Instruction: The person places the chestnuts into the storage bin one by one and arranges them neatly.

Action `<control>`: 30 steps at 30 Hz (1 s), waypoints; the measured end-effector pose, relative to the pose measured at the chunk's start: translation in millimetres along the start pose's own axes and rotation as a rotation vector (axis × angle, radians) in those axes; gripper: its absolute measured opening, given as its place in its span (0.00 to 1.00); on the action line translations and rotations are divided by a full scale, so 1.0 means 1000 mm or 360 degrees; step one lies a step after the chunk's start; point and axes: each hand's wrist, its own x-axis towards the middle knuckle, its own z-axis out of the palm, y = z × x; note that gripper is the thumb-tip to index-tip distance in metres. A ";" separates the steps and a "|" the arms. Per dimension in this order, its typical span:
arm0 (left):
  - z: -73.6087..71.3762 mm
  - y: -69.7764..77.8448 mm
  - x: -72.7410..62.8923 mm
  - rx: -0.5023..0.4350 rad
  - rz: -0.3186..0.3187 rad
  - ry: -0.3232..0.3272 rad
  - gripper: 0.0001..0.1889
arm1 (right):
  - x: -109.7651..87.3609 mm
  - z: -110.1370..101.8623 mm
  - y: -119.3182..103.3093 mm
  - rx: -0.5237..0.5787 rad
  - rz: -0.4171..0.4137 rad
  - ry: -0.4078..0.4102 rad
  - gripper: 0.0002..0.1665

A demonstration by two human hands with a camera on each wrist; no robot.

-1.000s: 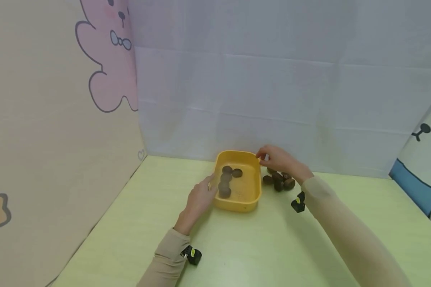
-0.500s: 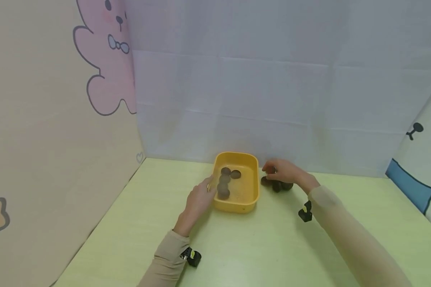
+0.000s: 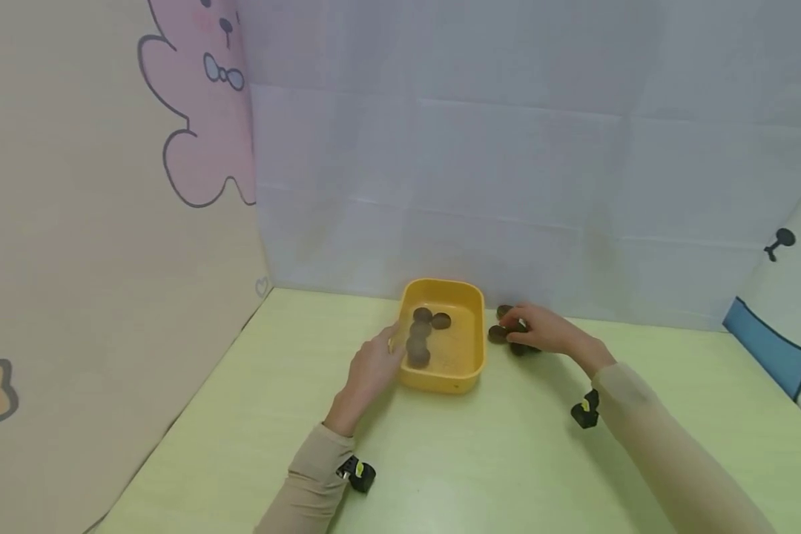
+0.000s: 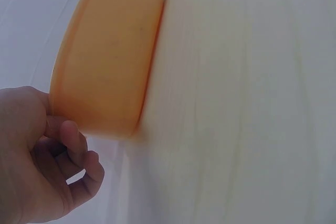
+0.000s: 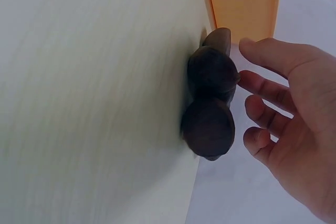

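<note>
A yellow plastic tub point(image 3: 443, 383) sits near the back edge of the table, several dark brown chestnuts point(image 3: 441, 321) lying along its left side. My left hand point(image 3: 371, 368) grips the tub's left rim; the left wrist view shows its fingers point(image 4: 79, 145) bent at the wall. To the right of the tub is a small heap of chestnuts point(image 3: 498, 334), partly covered by my right hand point(image 3: 552, 331) in the head view. In the right wrist view, thumb and fingers are spread apart, with fingertips point(image 5: 247, 78) right at a dark chestnut point(image 5: 209, 128).
The pale yellow-green table point(image 3: 454, 460) meets a whitish cloth wall point(image 3: 427, 163) close behind the tub. A beige panel point(image 3: 107, 297) with a pink cartoon bear rises on the left. Another cartoon print point(image 3: 784, 356) stands at the right.
My right hand has moved from the tub's right rim rightward and down over the chestnut heap. The left hand stays at the tub's left rim.
</note>
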 end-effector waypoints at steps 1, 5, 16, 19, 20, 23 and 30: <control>-0.001 0.000 0.000 0.0004 -0.0004 0.0003 0.26 | -0.001 0.000 0.000 0.0012 0.0015 0.0000 0.16; -0.002 0.000 0.000 0.0004 0.0002 0.0003 0.27 | -0.005 -0.002 0.001 0.0036 0.0093 -0.0021 0.16; 0.001 -0.002 0.001 -0.0019 -0.0019 -0.0016 0.28 | -0.021 0.000 0.000 -0.0018 0.0169 -0.0045 0.21; 0.002 -0.003 0.001 -0.0015 -0.0022 -0.0012 0.28 | -0.023 0.004 0.003 -0.0133 0.0174 -0.0072 0.21; 0.002 -0.003 0.001 -0.0014 -0.0025 -0.0012 0.28 | -0.023 0.005 0.004 -0.0163 0.0178 -0.0081 0.22; 0.002 -0.002 0.001 -0.0015 -0.0029 -0.0010 0.28 | -0.023 0.008 0.006 -0.0215 0.0210 -0.0083 0.22; 0.002 0.000 0.001 -0.0023 -0.0046 -0.0016 0.28 | -0.023 0.009 0.005 -0.0257 0.0233 -0.0061 0.22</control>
